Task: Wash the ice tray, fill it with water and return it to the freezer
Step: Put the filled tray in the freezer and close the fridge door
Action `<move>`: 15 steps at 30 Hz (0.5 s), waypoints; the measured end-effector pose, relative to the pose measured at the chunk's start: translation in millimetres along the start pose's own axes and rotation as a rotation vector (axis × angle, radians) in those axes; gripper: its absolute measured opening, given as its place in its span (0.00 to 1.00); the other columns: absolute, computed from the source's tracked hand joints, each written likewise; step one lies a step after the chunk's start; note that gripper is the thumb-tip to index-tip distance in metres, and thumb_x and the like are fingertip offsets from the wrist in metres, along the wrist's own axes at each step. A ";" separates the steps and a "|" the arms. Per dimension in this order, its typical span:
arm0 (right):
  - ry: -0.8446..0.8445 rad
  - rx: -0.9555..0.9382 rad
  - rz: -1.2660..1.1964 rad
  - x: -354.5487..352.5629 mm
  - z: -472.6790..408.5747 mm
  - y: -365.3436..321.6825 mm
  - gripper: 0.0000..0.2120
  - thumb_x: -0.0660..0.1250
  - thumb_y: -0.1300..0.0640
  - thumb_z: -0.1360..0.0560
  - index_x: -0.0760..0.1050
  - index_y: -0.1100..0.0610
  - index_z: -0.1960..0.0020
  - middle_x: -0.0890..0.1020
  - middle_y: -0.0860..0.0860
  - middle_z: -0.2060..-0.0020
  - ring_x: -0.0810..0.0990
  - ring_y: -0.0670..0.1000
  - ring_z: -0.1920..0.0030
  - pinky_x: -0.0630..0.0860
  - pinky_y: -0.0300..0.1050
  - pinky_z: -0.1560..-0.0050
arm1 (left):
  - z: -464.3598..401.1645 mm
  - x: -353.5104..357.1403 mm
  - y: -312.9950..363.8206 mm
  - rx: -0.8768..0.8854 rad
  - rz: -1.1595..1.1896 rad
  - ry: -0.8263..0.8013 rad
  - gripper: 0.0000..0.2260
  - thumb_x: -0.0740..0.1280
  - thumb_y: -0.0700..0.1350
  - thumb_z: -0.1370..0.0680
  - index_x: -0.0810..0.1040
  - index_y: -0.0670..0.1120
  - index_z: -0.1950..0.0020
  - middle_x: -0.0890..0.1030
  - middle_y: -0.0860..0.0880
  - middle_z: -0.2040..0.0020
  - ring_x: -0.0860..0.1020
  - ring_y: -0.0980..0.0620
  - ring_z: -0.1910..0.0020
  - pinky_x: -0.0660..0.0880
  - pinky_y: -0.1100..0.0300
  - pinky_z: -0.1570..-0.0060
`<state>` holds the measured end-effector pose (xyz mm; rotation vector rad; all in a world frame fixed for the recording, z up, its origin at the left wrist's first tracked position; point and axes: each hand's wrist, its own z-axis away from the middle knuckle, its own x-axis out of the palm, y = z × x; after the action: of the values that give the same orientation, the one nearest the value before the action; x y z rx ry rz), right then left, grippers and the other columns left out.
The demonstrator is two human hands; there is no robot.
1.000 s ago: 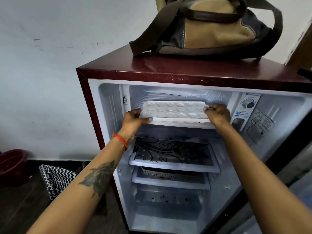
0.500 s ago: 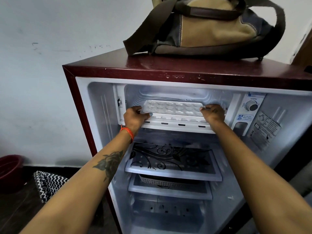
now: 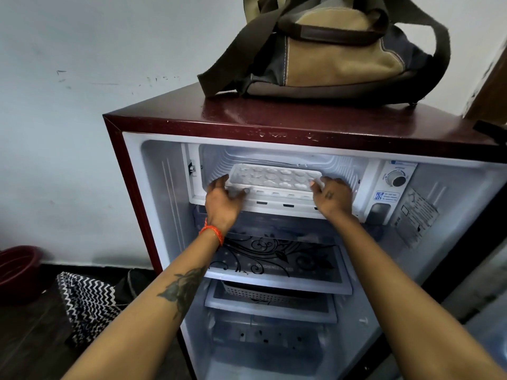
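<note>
The white plastic ice tray (image 3: 274,177) with its rows of rounded cells lies flat inside the freezer compartment (image 3: 343,165), at the top of the maroon single-door fridge (image 3: 274,124), with its near long edge just behind the compartment's white front ledge. The left hand (image 3: 223,200) is at the tray's left end, fingers reaching up along that end and the thumb pointing under the near edge; its grip looks loose and spread, touching the tray rather than wrapped round it. The right hand (image 3: 330,197) sits at the tray's right end, fingers laid fairly straight against the corner; whether its thumb grips the tray cannot be told. An orange thread band (image 3: 212,232) circles the left wrist. To the right of the tray, on the same level, is a round thermostat dial (image 3: 397,179). Below the tray is a glass shelf with a black floral print (image 3: 274,259). Above it, on the fridge top, rests a tan and grey canvas bag (image 3: 337,48).
</note>
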<state>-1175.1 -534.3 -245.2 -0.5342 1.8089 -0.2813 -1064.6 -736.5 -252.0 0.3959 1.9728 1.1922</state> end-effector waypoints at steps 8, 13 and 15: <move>-0.067 -0.245 -0.009 -21.9 65.0 -16.7 0.24 0.55 0.46 0.19 0.67 0.59 0.28 0.66 0.60 0.28 0.60 0.60 0.28 0.59 0.50 0.29 | 63.1 -21.9 10.0 0.108 -0.057 -0.069 0.27 0.69 0.48 0.24 0.67 0.42 0.28 0.67 0.41 0.28 0.69 0.42 0.31 0.68 0.51 0.33; -0.100 -0.354 -0.094 -34.3 106.2 -25.6 0.24 0.57 0.47 0.20 0.68 0.59 0.29 0.68 0.58 0.29 0.62 0.57 0.28 0.58 0.48 0.29 | 99.3 -39.9 18.1 0.111 -0.062 -0.101 0.26 0.68 0.48 0.23 0.67 0.44 0.28 0.68 0.43 0.28 0.66 0.46 0.29 0.63 0.60 0.33; -0.107 -0.367 -0.127 -38.1 121.0 -28.4 0.23 0.58 0.47 0.20 0.68 0.58 0.29 0.68 0.58 0.29 0.62 0.58 0.28 0.58 0.50 0.28 | 112.3 -44.7 18.9 0.116 -0.058 -0.116 0.26 0.68 0.49 0.23 0.67 0.44 0.27 0.68 0.43 0.27 0.65 0.46 0.28 0.62 0.58 0.31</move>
<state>-1045.5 -530.7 -236.9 -0.9067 1.7318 -0.0030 -953.5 -686.0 -243.9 0.4544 1.9450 0.9991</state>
